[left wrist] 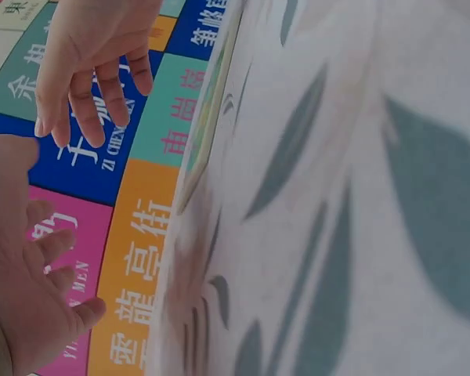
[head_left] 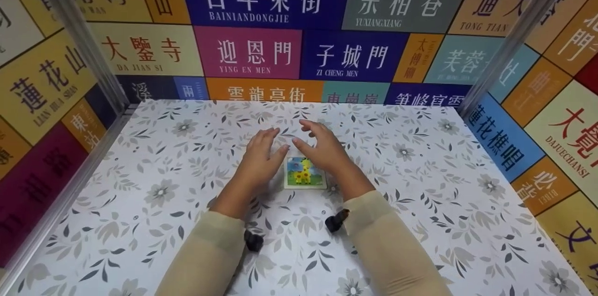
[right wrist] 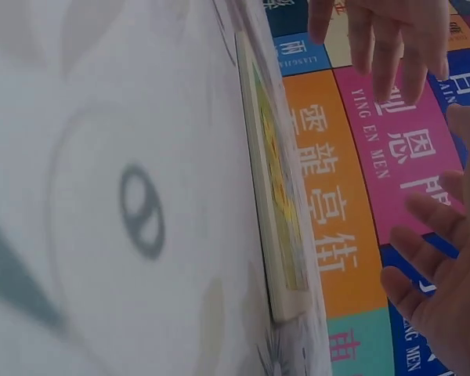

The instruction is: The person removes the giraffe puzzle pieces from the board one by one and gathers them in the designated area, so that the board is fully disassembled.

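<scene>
A small square giraffe picture puzzle [head_left: 304,175] with a pale border lies flat on the table, between the two forearms. Its thin edge shows as a slab in the right wrist view, where the puzzle [right wrist: 270,196] is seen from the side. My left hand [head_left: 262,156] hovers just left of and beyond it, fingers relaxed and holding nothing. Opposite, my right hand [head_left: 327,146] is held over its upper right side with thumb and fingers apart, also holding nothing. In the left wrist view both palms face each other, the left hand [left wrist: 23,258] below the right hand [left wrist: 94,63].
The table [head_left: 187,160] wears a white cloth printed with grey leaves and flowers. Behind and at both sides stand walls of coloured panels [head_left: 252,53] with Chinese lettering. Clear corner posts [head_left: 518,30] rise at the table's back corners. A black wrist device [head_left: 253,241] sits at the left cuff.
</scene>
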Tool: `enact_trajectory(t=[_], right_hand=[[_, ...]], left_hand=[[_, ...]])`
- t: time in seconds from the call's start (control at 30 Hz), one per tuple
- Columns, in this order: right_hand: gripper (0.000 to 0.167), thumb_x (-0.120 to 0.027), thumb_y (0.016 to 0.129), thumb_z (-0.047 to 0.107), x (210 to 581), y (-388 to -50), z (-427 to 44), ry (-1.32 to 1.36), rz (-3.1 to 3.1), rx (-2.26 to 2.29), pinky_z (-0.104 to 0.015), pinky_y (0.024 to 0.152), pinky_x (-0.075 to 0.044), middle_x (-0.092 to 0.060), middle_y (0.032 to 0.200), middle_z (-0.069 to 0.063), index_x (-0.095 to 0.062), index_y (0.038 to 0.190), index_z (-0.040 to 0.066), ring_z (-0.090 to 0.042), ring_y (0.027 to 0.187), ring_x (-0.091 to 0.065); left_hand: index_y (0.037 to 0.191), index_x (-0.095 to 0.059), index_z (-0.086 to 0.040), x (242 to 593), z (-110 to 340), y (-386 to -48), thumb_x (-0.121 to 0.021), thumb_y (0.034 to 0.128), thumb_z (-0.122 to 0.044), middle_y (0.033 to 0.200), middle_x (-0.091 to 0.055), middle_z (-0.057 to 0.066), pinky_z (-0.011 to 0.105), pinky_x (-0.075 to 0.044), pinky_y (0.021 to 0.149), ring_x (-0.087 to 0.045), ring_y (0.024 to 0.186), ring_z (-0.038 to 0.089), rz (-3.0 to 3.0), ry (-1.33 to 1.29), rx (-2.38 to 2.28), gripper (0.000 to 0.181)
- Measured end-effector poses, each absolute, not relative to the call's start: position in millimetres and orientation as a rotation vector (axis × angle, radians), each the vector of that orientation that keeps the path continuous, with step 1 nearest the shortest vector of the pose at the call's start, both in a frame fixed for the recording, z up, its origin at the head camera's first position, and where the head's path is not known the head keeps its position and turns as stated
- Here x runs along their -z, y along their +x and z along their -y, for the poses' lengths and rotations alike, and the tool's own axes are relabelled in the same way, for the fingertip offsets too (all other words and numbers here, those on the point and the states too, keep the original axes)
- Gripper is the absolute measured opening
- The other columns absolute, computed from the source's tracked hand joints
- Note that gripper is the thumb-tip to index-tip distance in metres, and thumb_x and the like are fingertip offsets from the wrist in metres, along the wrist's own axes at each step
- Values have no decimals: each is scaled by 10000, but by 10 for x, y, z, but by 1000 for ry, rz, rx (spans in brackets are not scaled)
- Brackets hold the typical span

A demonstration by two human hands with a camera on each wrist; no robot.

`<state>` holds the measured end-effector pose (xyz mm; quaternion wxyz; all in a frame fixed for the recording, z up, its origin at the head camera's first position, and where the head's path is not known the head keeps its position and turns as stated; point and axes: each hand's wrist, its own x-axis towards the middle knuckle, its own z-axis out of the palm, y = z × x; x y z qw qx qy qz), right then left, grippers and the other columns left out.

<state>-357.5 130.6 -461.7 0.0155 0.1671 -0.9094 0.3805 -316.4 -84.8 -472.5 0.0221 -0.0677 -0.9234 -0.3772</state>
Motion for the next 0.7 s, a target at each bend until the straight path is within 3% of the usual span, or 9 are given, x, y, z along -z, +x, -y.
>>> enact_trajectory(t=[0.33,0.7], right_hand=[[612,-628,1029,587,4657,-3633,-1174,493,2864,-1261,-552,1184,-487,-602,1513,-21,-538,1563,303,-346,1438,-558],[563,-655,1028,541,4680,-3662,-1093,466,2964,-1271,-510,1141,-525,-635,1472,-21,-611,1507,248,-303,1370,-601]], left_hand=[[1644,-425,-271,4795,988,-3192,-636,1055,-449,1736,-377,10,559,-273,1343,-280,1654,282,2931,-342,1220,651],[1481,-615,-162,4797,1071,-3207,-683,1044,-326,1637,-513,71,519,-328,1317,-433,1566,305,3084,-552,1142,472]])
